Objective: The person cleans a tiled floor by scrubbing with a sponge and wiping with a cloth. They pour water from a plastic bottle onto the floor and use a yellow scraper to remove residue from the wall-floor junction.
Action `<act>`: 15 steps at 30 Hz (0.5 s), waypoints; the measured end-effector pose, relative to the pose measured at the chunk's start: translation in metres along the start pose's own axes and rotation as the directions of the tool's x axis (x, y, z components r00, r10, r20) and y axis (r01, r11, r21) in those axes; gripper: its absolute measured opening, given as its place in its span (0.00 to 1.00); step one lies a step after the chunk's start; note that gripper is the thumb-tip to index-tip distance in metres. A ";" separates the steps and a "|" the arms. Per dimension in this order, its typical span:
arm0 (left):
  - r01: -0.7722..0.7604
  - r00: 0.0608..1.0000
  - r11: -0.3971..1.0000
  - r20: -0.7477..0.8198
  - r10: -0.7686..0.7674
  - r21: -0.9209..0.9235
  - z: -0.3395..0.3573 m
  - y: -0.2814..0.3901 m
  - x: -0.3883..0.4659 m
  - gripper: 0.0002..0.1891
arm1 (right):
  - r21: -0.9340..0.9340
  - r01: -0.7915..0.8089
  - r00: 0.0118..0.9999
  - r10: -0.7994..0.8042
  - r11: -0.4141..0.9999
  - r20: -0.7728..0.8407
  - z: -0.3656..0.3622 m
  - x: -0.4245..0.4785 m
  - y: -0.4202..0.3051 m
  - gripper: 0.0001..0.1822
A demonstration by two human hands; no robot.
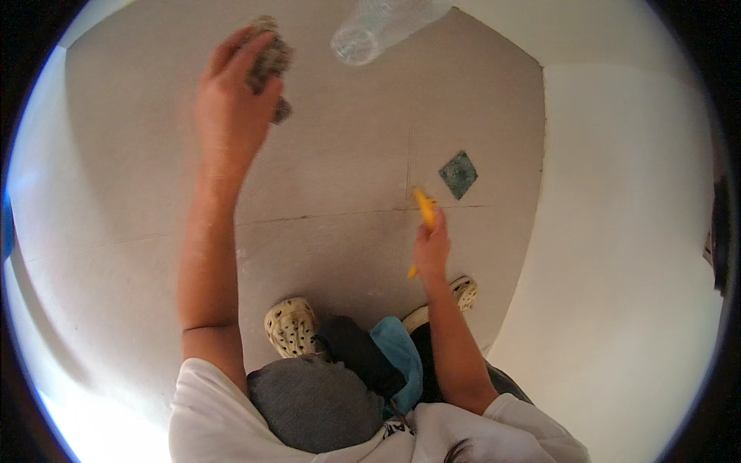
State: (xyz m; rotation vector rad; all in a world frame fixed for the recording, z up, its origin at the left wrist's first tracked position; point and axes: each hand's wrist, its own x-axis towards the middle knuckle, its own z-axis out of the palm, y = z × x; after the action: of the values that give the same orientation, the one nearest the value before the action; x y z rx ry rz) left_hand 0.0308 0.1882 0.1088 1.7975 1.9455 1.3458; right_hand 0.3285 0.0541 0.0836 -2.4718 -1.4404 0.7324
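My left hand is stretched out at the upper left, its fingers wrapped round a crumpled grey-brown cloth above the floor. In my right hand is a narrow yellow tool, perhaps a utility knife; its kind cannot be told for sure. The tool's upper end points towards a line between the beige floor tiles. Just beyond it lies a green diamond-shaped piece, flat on or set into the floor.
A clear plastic bottle or container lies at the top. A pale wall bounds the floor on the right. Near my body are my cream perforated clogs and a blue cloth by my leg.
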 end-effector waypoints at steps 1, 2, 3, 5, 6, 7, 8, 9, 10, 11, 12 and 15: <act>-0.027 0.999 1.000 0.022 0.028 -0.008 0.011 0.008 -0.002 0.23 | 0.023 0.114 0.993 -0.115 0.993 0.040 0.007 -0.015 0.006 0.21; -0.048 0.995 0.998 0.089 0.051 -0.032 0.024 0.019 -0.004 0.23 | 0.050 0.223 0.971 -0.227 0.973 0.074 0.008 -0.026 0.011 0.20; -0.063 0.984 0.997 0.163 0.071 -0.049 0.034 0.030 -0.010 0.23 | 0.120 0.156 0.987 -0.159 0.981 0.019 0.004 -0.034 0.013 0.20; -0.206 0.948 0.978 0.241 0.207 -0.028 0.055 0.051 -0.026 0.22 | 0.270 0.027 0.996 -0.003 0.963 -0.086 -0.013 -0.048 0.008 0.18; -0.220 0.916 0.971 0.325 0.237 -0.089 0.063 0.063 -0.035 0.21 | 0.323 -0.060 0.989 0.100 0.945 -0.111 -0.023 -0.047 0.010 0.18; -0.224 0.876 0.964 0.404 0.264 -0.144 0.068 0.075 -0.048 0.21 | 0.374 -0.142 0.972 0.200 0.916 -0.122 -0.035 -0.046 0.015 0.18; -0.280 0.827 0.943 0.455 0.331 -0.177 0.080 0.088 -0.066 0.18 | 0.425 -0.147 0.960 0.232 0.893 -0.154 -0.050 -0.045 0.019 0.18; -0.341 0.770 0.919 0.503 0.393 -0.197 0.093 0.097 -0.088 0.16 | 0.486 -0.146 0.950 0.259 0.862 -0.173 -0.058 -0.040 0.025 0.18; -0.347 0.683 0.915 0.614 0.397 -0.205 0.095 0.112 -0.107 0.15 | 0.504 -0.153 0.941 0.281 0.850 -0.187 -0.065 -0.034 0.028 0.17; -0.348 0.582 0.914 0.717 0.384 -0.207 0.092 0.126 -0.130 0.14 | 0.524 -0.164 0.933 0.304 0.836 -0.193 -0.073 -0.029 0.031 0.17; -0.397 0.540 0.891 0.729 0.421 -0.221 0.090 0.127 -0.160 0.15 | 0.593 -0.158 0.932 0.317 0.790 -0.174 -0.075 -0.025 0.031 0.17; -0.577 0.526 0.779 0.618 0.585 -0.247 0.084 0.091 -0.210 0.15 | 0.622 -0.086 0.957 0.239 0.778 -0.166 -0.079 -0.021 0.010 0.19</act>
State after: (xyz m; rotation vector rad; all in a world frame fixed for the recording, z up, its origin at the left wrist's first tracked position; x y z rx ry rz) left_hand 0.2049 0.0353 0.0324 2.5813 0.9617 0.6051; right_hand 0.3676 0.0373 0.1548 -2.0840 -0.7398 0.7529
